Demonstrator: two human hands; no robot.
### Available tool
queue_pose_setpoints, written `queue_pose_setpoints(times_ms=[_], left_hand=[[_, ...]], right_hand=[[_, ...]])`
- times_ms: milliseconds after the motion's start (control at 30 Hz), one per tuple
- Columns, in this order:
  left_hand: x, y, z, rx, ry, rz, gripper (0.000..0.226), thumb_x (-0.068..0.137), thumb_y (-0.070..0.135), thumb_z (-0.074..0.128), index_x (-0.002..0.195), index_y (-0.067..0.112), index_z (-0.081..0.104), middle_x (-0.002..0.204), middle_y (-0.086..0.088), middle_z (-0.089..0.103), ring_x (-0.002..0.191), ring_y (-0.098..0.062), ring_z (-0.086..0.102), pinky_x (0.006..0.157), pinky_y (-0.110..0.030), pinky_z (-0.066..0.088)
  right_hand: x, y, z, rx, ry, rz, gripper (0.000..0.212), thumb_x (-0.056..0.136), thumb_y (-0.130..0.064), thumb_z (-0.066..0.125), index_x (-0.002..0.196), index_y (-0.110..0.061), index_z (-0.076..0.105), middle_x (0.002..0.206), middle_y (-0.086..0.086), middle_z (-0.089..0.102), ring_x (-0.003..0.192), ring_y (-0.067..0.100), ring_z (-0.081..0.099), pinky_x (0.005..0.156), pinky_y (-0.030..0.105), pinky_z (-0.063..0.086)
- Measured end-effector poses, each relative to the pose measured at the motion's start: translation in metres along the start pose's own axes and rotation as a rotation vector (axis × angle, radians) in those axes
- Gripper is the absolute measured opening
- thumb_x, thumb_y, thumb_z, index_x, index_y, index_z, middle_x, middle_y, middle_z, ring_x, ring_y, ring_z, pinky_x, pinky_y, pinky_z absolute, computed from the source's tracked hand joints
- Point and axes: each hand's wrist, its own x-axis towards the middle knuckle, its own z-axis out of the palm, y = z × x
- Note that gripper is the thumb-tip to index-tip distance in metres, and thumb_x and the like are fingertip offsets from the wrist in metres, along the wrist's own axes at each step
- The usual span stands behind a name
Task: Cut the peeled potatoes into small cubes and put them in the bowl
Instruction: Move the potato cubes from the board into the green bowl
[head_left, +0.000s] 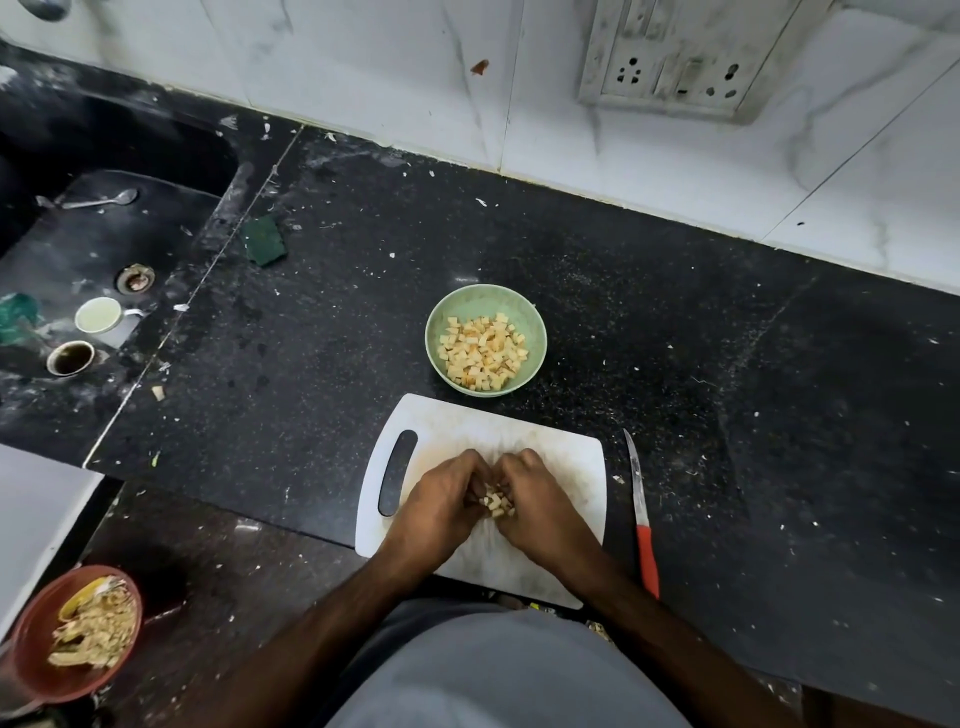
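Both hands (493, 499) cup potato cubes (497, 503)

Small pale potato cubes (497, 503) sit in a loose heap on the white cutting board (545, 441), cupped between both hands. Light green bowl (535, 332), upright on the counter just beyond that grip, holds many more yellowish potato cubes. Red-handled knife (642, 519) lies flat just right of the board, blade pointing away.

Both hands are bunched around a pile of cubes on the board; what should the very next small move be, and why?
Probably lift the potato cubes, cupped between left hand and right hand, forward to the green bowl just beyond the cutting board. The knife lies aside, so cutting looks finished.
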Motion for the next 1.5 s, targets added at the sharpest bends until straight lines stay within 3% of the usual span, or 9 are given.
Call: queue_pose_setpoints(times_ms=[233, 467, 567, 767, 1000, 1167, 1267, 1367, 1500], left_hand=[[0.001, 0.004, -0.003, -0.175, 0.039, -0.105, 0.039, 0.076, -0.007, 0.079, 0.092, 0.026, 0.065, 0.082, 0.011, 0.071, 0.083, -0.007, 0.069, 0.074, -0.016, 0.053], [0.003, 0.019, -0.013, -0.249, 0.079, -0.035, 0.043, 0.075, -0.013, 0.076, 0.092, 0.027, 0.071, 0.086, 0.009, 0.074, 0.083, -0.006, 0.071, 0.075, -0.013, 0.050], [0.005, 0.028, -0.018, -0.282, 0.107, 0.016, 0.037, 0.075, -0.009, 0.079, 0.096, 0.021, 0.071, 0.089, 0.010, 0.074, 0.085, -0.011, 0.072, 0.077, -0.022, 0.056], [0.007, 0.048, -0.027, -0.434, 0.114, 0.046, 0.031, 0.085, -0.002, 0.075, 0.103, 0.023, 0.070, 0.093, 0.005, 0.075, 0.090, -0.017, 0.073, 0.084, -0.029, 0.057], [0.001, 0.021, -0.043, -0.450, 0.284, 0.044, 0.017, 0.094, 0.013, 0.066, 0.107, 0.023, 0.070, 0.108, 0.002, 0.070, 0.101, -0.023, 0.068, 0.087, -0.043, 0.055], [-0.001, -0.001, -0.051, -0.290, 0.254, 0.003, 0.025, 0.096, 0.002, 0.064, 0.102, 0.025, 0.072, 0.105, 0.009, 0.068, 0.098, -0.018, 0.066, 0.076, -0.040, 0.054], [0.000, -0.008, -0.052, -0.149, 0.191, 0.059, 0.028, 0.094, 0.000, 0.063, 0.102, 0.026, 0.071, 0.102, 0.012, 0.066, 0.097, -0.012, 0.065, 0.071, -0.022, 0.049], [0.004, -0.017, -0.051, -0.033, 0.111, 0.136, 0.022, 0.093, 0.009, 0.061, 0.106, 0.024, 0.070, 0.104, 0.013, 0.064, 0.100, -0.007, 0.063, 0.084, -0.022, 0.050], [0.007, -0.028, -0.044, 0.085, 0.054, 0.168, 0.023, 0.091, 0.025, 0.063, 0.113, 0.028, 0.068, 0.105, 0.016, 0.062, 0.100, -0.002, 0.059, 0.084, -0.032, 0.053]], right_hand=[[-0.003, 0.003, -0.010, 0.457, 0.020, 0.147, 0.034, 0.069, 0.001, 0.076, 0.098, -0.012, 0.063, 0.095, -0.002, 0.064, 0.083, 0.005, 0.063, 0.073, 0.017, 0.051], [0.002, -0.004, -0.022, 1.046, -0.058, 0.415, 0.026, 0.076, 0.013, 0.061, 0.101, 0.008, 0.059, 0.088, 0.016, 0.061, 0.079, 0.022, 0.060, 0.063, 0.024, 0.052], [0.005, -0.015, -0.037, 1.516, -0.173, 0.588, 0.027, 0.079, 0.007, 0.039, 0.096, 0.006, 0.059, 0.083, 0.018, 0.057, 0.073, 0.027, 0.057, 0.061, 0.030, 0.054], [0.012, -0.021, -0.043, 1.632, -0.281, 0.696, 0.040, 0.091, -0.026, 0.051, 0.120, -0.001, 0.062, 0.094, 0.011, 0.057, 0.068, 0.013, 0.052, 0.059, 0.025, 0.048], [0.021, -0.041, -0.068, 1.901, -0.255, 0.786, 0.017, 0.093, -0.012, 0.055, 0.077, -0.006, 0.055, 0.074, 0.009, 0.051, 0.051, 0.008, 0.047, 0.038, 0.015, 0.041], [0.055, -0.086, -0.129, 1.676, 0.100, 0.264, 0.023, 0.100, -0.015, 0.048, 0.078, -0.010, 0.054, 0.069, 0.004, 0.051, 0.054, 0.010, 0.041, 0.045, 0.021, 0.035], [0.088, -0.094, -0.132, 0.953, 0.356, -0.063, 0.029, 0.103, -0.014, 0.044, 0.078, -0.010, 0.058, 0.074, 0.001, 0.057, 0.063, 0.013, 0.051, 0.058, 0.027, 0.043], [0.114, -0.076, -0.112, 0.448, 0.213, 0.005, 0.029, 0.104, -0.017, 0.044, 0.095, -0.011, 0.071, 0.094, -0.007, 0.068, 0.085, 0.002, 0.062, 0.078, 0.026, 0.048], [0.118, -0.059, -0.117, 0.602, 0.208, 0.059, 0.029, 0.103, -0.013, 0.043, 0.100, -0.010, 0.072, 0.100, 0.000, 0.074, 0.097, 0.014, 0.069, 0.093, 0.034, 0.052]])
